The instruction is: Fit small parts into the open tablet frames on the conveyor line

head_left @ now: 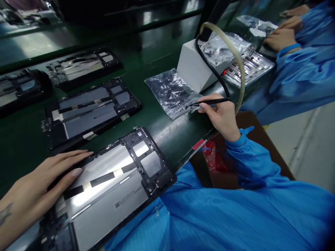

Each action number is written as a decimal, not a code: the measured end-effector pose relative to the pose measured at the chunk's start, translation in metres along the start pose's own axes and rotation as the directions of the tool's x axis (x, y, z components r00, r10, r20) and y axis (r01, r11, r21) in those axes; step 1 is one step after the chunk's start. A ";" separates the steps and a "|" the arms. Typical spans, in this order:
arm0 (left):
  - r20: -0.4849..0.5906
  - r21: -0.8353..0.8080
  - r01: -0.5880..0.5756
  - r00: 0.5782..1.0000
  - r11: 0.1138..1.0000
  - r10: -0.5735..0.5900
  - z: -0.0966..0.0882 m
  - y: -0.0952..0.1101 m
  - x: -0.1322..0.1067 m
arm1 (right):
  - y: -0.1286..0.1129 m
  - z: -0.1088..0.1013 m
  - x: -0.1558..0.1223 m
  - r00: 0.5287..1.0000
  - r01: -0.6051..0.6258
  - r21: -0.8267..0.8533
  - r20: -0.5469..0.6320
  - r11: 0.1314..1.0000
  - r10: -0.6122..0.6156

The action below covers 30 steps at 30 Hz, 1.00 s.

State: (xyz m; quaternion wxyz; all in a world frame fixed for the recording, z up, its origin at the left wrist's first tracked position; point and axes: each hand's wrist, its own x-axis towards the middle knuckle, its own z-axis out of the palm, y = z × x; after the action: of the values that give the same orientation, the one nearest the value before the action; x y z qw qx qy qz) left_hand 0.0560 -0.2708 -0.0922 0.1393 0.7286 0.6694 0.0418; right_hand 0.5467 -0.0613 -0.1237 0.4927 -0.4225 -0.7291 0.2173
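An opened tablet [110,205] lies nearest to me, its silver battery and black frame facing up. My left hand [49,177] rests along its far left edge, fingers stretched out and thumb on the silver surface. In my right hand [221,115] is a slim black pen-shaped suction tool [213,101], pinched between thumb and fingers. Its tip is over the near corner of a clear plastic bag [172,92]; whether it touches anything inside, I cannot tell. A black hose [209,62] arcs down to the tool's rear end.
More opened tablets [89,111] lie at the left on the green bench [146,122]. A white box [193,66] carries another plastic bag. Beyond it, a co-worker's hands [282,38] work near a tray of small parts [251,66]. Below the bench edge stands a brown carton [272,157] with red plastic.
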 end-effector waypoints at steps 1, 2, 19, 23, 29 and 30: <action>0.006 -0.037 0.014 1.000 0.999 -0.014 0.000 0.001 0.000 | 0.000 0.000 0.000 1.000 0.000 -0.010 0.005 1.000 0.000; 0.011 -0.069 0.029 1.000 0.997 -0.028 0.000 0.002 0.000 | 0.000 0.000 0.000 1.000 0.000 -0.020 0.009 1.000 0.000; 0.173 0.420 -0.807 0.521 0.416 0.836 -0.060 0.259 0.171 | -0.017 -0.052 -0.051 0.918 0.124 0.229 -0.396 0.965 -0.024; 0.180 0.043 -0.905 0.424 0.423 0.888 -0.001 0.379 0.232 | -0.009 -0.096 -0.095 0.738 0.168 0.030 -0.666 0.985 -0.106; 0.215 -0.612 -0.581 0.530 0.536 0.820 0.059 0.493 0.241 | 0.042 -0.147 -0.112 0.510 0.093 0.175 -0.854 0.980 0.104; 0.210 -0.641 -0.564 0.523 0.520 0.826 0.059 0.495 0.237 | 0.053 -0.152 -0.110 0.522 0.071 0.218 -0.839 0.973 0.150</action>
State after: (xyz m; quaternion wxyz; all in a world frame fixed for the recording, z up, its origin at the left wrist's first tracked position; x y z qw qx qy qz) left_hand 0.5712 -0.0780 -0.0500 0.4565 0.8614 0.2082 0.0795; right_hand 0.7228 -0.1383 -0.1575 0.8249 -0.4325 -0.3560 0.0754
